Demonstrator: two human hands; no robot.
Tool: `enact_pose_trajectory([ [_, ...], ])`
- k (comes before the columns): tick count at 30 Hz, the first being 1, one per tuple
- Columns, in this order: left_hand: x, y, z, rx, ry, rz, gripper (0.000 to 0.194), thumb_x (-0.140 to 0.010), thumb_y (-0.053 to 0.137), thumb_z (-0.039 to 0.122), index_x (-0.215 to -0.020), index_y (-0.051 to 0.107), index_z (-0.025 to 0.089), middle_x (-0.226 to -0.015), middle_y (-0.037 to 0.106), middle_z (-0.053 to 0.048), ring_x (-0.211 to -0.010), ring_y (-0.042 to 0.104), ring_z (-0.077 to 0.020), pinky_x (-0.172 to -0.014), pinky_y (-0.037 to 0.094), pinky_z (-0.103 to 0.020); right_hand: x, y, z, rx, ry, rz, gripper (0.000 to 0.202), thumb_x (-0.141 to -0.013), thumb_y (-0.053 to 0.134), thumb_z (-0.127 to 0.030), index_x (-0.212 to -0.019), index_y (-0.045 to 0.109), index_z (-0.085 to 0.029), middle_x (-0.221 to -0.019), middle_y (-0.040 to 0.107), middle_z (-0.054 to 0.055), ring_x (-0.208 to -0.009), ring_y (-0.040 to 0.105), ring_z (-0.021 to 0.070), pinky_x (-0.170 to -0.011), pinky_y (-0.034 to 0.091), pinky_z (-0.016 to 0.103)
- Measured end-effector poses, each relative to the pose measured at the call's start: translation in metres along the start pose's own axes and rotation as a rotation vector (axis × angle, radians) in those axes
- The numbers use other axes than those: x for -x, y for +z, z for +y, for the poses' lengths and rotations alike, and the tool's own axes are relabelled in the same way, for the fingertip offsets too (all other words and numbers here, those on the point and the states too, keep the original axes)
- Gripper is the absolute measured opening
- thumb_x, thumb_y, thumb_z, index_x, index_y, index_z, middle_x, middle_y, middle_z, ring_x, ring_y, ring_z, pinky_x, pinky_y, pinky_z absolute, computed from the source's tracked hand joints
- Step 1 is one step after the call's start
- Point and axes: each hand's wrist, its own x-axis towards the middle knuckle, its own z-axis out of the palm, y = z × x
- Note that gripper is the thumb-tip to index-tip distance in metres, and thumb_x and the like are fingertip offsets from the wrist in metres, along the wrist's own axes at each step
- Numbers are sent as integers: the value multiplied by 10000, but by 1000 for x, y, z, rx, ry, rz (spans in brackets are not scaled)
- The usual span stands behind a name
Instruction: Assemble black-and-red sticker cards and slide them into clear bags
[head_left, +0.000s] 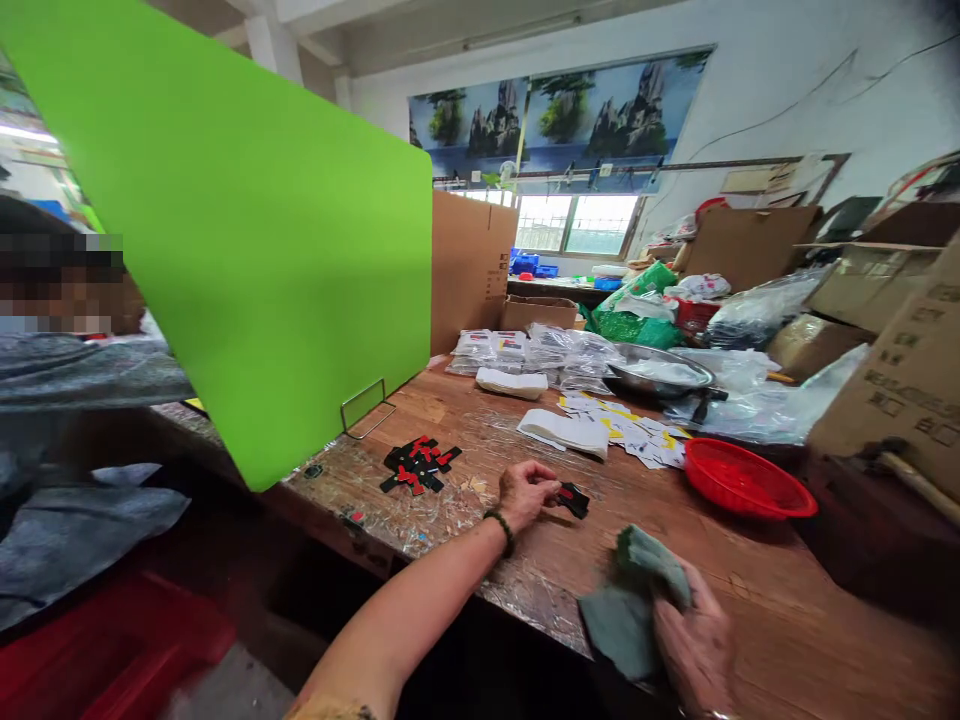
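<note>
Head view, left hand: the person's left hand (531, 490), with a dark beaded bracelet (504, 530) at the wrist, pinches a flat black piece with a red patch (574, 499) between thumb and fingers.
Black piece: at the left hand's fingertips, above the near part of the brown wood-topped table (637, 500), left of the right hand.
Right hand: the person's right hand (697, 630) is closed around a crumpled grey-green cloth (637, 590), at the table's near edge; the cloth's lower part hangs across that edge and is slightly blurred.
Loose pile: overlapping flat black-and-red pieces (420, 465) lie left of the left hand, near the table's near edge.
Divider: an upright bright green panel (300, 250) stands at the table's left side; beyond it shows another person's grey sleeve (82, 370).
Papers: two folded white paper stacks (566, 433) lie beyond the left hand; white-and-yellow cards (645, 435) spread to their right.
Basket: a round red plastic basket (742, 480) sits toward the table's right side, just beside the cards.
Far edge: clear plastic packets (566, 355) are heaped toward it, beside a shallow round metal pan (694, 375).
</note>
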Motion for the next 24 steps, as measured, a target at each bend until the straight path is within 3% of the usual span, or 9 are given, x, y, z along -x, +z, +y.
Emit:
enact_pose_trajectory([
  [3,-20,-10,-1,-175,5,28,140,-789,604,143,-878,710,166,-866,738,-55,-813,682,-177,-758,543,-295,2,-14,15,7,99,7,507,-664,537,-453,-1060,684,-172,-668,684,34,-521,588,214,-456,413,275],
  [7,-33,-73,-7,-464,-10,107,207,-808,621,120,-993,698,170,-1146,675,-97,-1175,557,-235,-1037,412,-387,9,-16,15,-29,93,-7,492,-659,536,-427,-1064,685,-190,-688,691,22,-523,593,209,-452,405,268],
  [10,-40,-119,-12,-636,-89,142,227,-880,616,258,-1073,645,142,-1202,622,-107,-1179,542,-257,-1024,414,-494,7,-11,14,-7,108,-46,506,-658,512,-396,-1090,682,-194,-681,688,11,-505,584,204,-444,394,269],
  [13,-47,-140,-14,-711,-136,136,293,-896,610,338,-1123,616,153,-1201,608,-96,-1107,581,-243,-954,475,-478,2,-9,19,-8,99,-54,521,-646,509,-384,-1100,685,-199,-745,714,22,-590,635,232,-492,430,278],
  [16,-50,-142,-10,-679,-118,109,250,-887,621,313,-1079,629,152,-1163,622,-87,-1077,590,-230,-929,488,-454,0,-8,26,-27,48,-18,507,-652,533,-401,-1085,693,-193,-857,739,56,-734,673,268,-589,480,302],
  [18,-45,-135,-6,-604,-80,89,147,-857,638,224,-980,660,146,-1111,648,-88,-1074,586,-224,-931,478,-421,2,-4,22,-62,-17,7,487,-658,520,-373,-1071,694,-183,-942,739,74,-839,674,280,-694,505,325],
  [21,-23,-105,-1,-426,-29,37,116,-749,643,84,-832,690,149,-914,695,-60,-961,623,-209,-840,496,-327,12,14,-6,-127,-180,3,542,-637,455,-260,-1128,663,-161,-1093,703,90,-1008,640,282,-879,490,376],
  [24,13,-62,-1,-206,-19,-76,100,-674,672,100,-762,692,143,-673,660,-8,-702,637,-172,-657,510,-267,23,42,-47,-172,-446,-110,647,-661,443,-154,-1291,579,-196,-1295,603,91,-1180,559,271,-1001,436,433],
])
